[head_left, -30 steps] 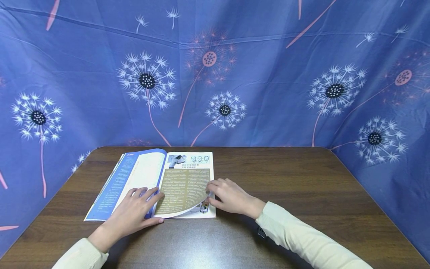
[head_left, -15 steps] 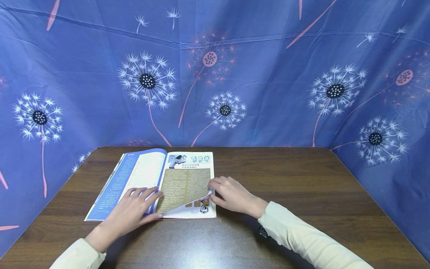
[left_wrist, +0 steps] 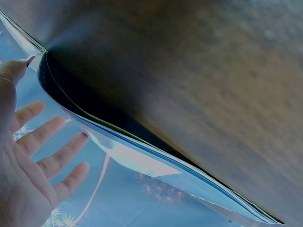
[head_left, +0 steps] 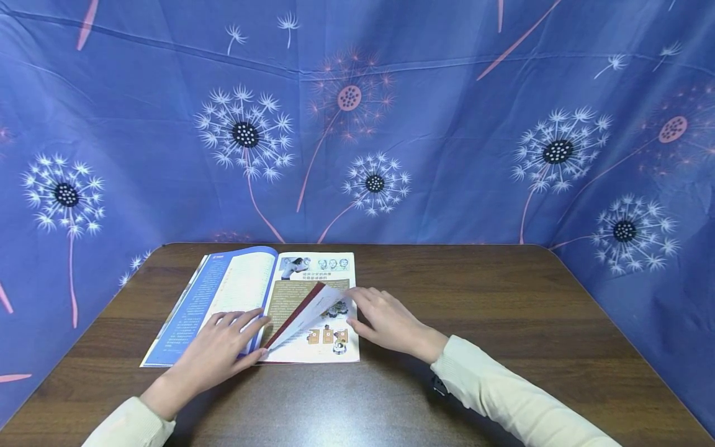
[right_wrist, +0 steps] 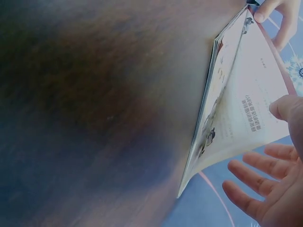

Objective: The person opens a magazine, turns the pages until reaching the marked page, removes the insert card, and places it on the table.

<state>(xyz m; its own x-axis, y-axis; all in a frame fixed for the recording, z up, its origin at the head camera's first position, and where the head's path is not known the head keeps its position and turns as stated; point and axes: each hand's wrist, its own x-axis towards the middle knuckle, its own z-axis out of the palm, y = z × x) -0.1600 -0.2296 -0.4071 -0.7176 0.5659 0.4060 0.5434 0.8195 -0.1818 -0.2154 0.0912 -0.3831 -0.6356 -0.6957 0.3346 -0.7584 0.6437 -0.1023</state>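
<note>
An open magazine (head_left: 329,267) lies on the table, a blue-bordered page on its left side and a printed page with faces on its right. My left hand (head_left: 226,347) rests with spread fingers on the left side by the spine, its thumb at the bottom edge. At the right edge, my right hand (head_left: 385,320) touches a lifted page (head_left: 307,316), whose lower corner folds up and inward, showing its pale underside. In the right wrist view its thumb lies over the page (right_wrist: 255,109) and the fingers (right_wrist: 265,165) stand apart from the thumb.
The brown wooden table (head_left: 491,298) extends to the right of the magazine and in front of it. Behind stands a blue cloth (head_left: 447,124) with a dandelion print. A dark object (head_left: 439,385) shows beneath the right sleeve.
The lower corner of the right page has risen and folded toward the spine, uncovering orange pictures beneath. My right hand has risen slightly, its thumb and fingers further apart. The left hand hardly moves.
</note>
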